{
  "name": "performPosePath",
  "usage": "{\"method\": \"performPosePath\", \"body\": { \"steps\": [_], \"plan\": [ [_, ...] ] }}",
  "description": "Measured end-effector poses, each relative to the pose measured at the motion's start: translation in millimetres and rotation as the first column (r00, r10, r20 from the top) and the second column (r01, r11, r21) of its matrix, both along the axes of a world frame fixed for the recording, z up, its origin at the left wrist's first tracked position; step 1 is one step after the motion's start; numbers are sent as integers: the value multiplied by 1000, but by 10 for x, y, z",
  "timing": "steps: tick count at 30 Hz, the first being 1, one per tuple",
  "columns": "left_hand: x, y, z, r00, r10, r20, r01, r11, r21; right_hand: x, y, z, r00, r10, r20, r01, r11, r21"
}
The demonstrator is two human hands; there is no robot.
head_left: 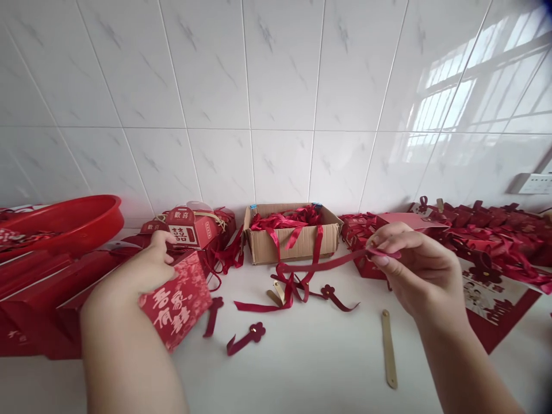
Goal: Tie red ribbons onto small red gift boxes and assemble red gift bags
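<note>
My left hand (146,267) reaches over the red gift boxes, its fingers curled at the top of a tilted red gift box (183,302) with pale Chinese characters. Part of its grip is hidden behind the hand. Raised on the right, my right hand (418,267) pinches the end of a dark red ribbon (328,265) between thumb and fingers. The ribbon runs leftward to a tangle of ribbon (291,290) on the white table. Around it lie dark red straps with flower ends (256,332), a small gold strap (278,292) and a longer gold strap (388,348).
A cardboard box (293,244) full of red ribbons stands against the tiled wall. At the left are a red plastic basin (90,215) and red boxes (38,310). More red boxes (483,230) are stacked at the right, below a wall socket (535,184).
</note>
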State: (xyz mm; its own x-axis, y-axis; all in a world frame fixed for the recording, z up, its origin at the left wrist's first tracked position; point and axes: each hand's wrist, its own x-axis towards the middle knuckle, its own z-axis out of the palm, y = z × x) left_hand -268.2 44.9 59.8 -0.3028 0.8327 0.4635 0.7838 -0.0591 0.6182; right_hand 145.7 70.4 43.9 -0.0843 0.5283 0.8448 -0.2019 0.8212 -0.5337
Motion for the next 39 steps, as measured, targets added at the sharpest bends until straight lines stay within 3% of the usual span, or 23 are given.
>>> {"method": "performPosePath", "body": {
  "steps": [1, 2, 4, 6, 9, 11, 13, 15, 17, 20, 22, 26, 29, 34, 39],
  "plan": [
    [110, -42, 72, 999, -1, 37, 5, 994, -108, -3, 1, 0, 999, 47, 27, -46, 999, -19],
    [248, -80, 143, 997, -18, 70, 26, 993, -114, -15, 0, -2, 994, 95, 58, -93, 995, -37],
    [578, -128, 264, 973, -179, 149, 183, 983, -13, -75, -11, -11, 979, 163, 125, -154, 985, -79],
    [939, -125, 333, 920, -350, 175, 328, 934, 142, -178, -28, -32, 968, 173, 180, -155, 981, -113],
    [1444, -76, 335, 769, -606, 201, 558, 791, 251, -357, -45, -89, 976, 106, 191, -80, 986, -144],
    [1720, -57, 298, 681, -690, 246, 630, 723, 283, -434, -37, -127, 985, 87, 146, -59, 980, -188],
    [1930, -53, 253, 607, -730, 314, 647, 683, 338, -453, -14, -147, 991, 94, 91, -69, 968, -240],
    [2070, -42, 209, 565, -733, 380, 629, 680, 377, -427, 19, -148, 997, 71, 31, -61, 967, -247],
    [2152, -5, 167, 571, -701, 429, 594, 712, 373, -392, 53, -139, 1000, 7, -13, -10, 977, -213],
    [2206, 94, 114, 676, -617, 403, 492, 785, 377, -370, 87, -136, 993, -102, -59, 91, 981, -172],
    [2212, 160, 89, 722, -586, 369, 438, 799, 411, -376, 95, -142, 987, -142, -70, 129, 978, -163],
    [2175, 230, 71, 707, -607, 364, 458, 784, 419, -393, 73, -144, 981, -196, 13, 196, 970, -146],
    [2145, 230, 63, 746, -606, 275, 470, 772, 428, -397, 39, -131, 965, -251, 78, 259, 958, -121],
    [2161, 192, 15, 734, -677, 55, 580, 667, 468, -395, 4, -117, 964, -239, 120, 253, 959, -127],
    [2185, 150, 11, 727, -686, -21, 605, 625, 493, -395, -4, -120, 957, -274, 91, 283, 954, -100]
  ]
}}
